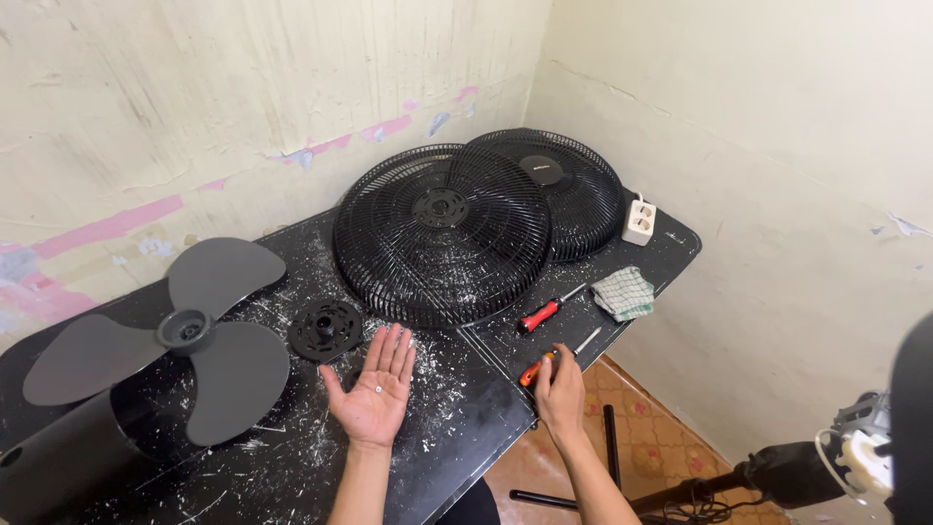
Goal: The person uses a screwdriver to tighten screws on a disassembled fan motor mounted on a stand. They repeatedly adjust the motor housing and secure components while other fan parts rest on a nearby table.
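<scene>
Screw (pixel 377 388), tiny and pale, lies on upturned palm of left hand (pixel 374 394), fingers spread flat, gripping nothing. Right hand (pixel 559 387) closed round orange-handled screwdriver (pixel 550 361) at table (pixel 457 428) edge. Beyond: black hub cap (pixel 325 330), grey fan blade (pixel 185 335), two black grilles (pixel 442 233), red screwdriver (pixel 544 312), checked cloth (pixel 623 293), white socket (pixel 639 222). Step looks like fan stripped down, fastener collected. Next move calls for steady, level palm so screw doesn't roll off

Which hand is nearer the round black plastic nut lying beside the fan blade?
Left. The left hand lies palm up just below and right of the round black nut, a small gap between them. The right hand is far to its right, on an orange-handled screwdriver.
</scene>
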